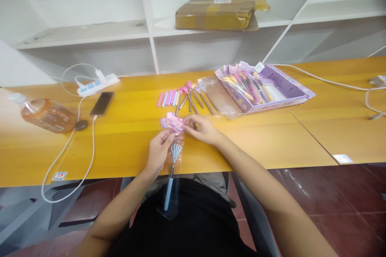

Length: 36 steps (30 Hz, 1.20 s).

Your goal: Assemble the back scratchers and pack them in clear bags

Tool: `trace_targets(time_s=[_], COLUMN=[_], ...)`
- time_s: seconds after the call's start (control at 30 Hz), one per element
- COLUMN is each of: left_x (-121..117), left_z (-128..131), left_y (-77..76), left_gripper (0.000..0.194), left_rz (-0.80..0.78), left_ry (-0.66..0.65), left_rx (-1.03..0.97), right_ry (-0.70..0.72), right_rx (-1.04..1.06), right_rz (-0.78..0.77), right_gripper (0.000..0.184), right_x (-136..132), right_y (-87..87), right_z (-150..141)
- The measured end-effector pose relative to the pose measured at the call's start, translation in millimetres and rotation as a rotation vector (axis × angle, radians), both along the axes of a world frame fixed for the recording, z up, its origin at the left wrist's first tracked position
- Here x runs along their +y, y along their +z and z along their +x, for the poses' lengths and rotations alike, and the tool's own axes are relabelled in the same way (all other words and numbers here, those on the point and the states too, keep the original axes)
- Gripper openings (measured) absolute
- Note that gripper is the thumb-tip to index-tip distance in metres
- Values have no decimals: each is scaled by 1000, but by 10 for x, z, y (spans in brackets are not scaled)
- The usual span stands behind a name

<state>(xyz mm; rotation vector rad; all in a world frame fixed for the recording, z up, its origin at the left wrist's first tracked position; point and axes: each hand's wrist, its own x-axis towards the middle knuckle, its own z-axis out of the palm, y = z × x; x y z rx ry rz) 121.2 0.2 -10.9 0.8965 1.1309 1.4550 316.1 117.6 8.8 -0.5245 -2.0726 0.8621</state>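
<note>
The left hand point(159, 150) is nearly closed, with thumb and fingers pinched on the upper left edge of a clear plastic bag point(180, 158). The right hand point(203, 126) is partly curled, thumb and forefinger closed at the bag's upper right edge; whether this pinch also takes in a card is unclear. The bag contains a blue-handled back scratcher point(172, 174) with a light blue claw, positioned at lower center of the frame, claw end up and handle over the person's lap.

Pink printed cards point(172, 122) lie at the bag's upper end, between the hands. Above them on the bench point(126, 136), a row of pastel handle grips point(167, 98) sits left of several metal scratcher rods point(190, 98) with colored claws. Clear plastic packaging point(221, 98) lies right of the rods.

A purple display box point(274, 107) at right of center holds packaged scratchers point(249, 86). At left of the frame are a smartphone point(102, 103), a power strip point(99, 85) and a bottle point(50, 116). A taped carton point(215, 15) rests on the shelf point(167, 24) at upper center
</note>
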Motion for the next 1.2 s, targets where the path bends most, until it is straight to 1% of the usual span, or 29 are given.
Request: trace_targets(time_s=[0.13,0.33,0.4,0.53,0.73,0.9,1.2], left_x=[1,-4,-6,-5,-1,-6,-14], left_z=[10,18,17,14,13,19,14], left_y=[41,76,71,53,33,42,44], left_gripper=[39,48,46,39,43,43,40], left_rz=[20,14,18,28,30,31,43], left_ry=[-18,-35,-33,-23,4,-2,-17], left_rx=[9,3,-2,0,-7,-17,1], right_ry=[17,66,81,83,101,121,196], right_rx=[-17,-14,-12,-10,-20,-20,-14], right_rz=[-17,22,29,-24,1,25,-40], right_gripper=[22,22,23,32,22,24,27], right_x=[-4,-1,0,6,3,-16,-29], right_y=[-1,-8,-8,-13,34,105,118], right_z=[-6,-6,-2,7,13,18,20])
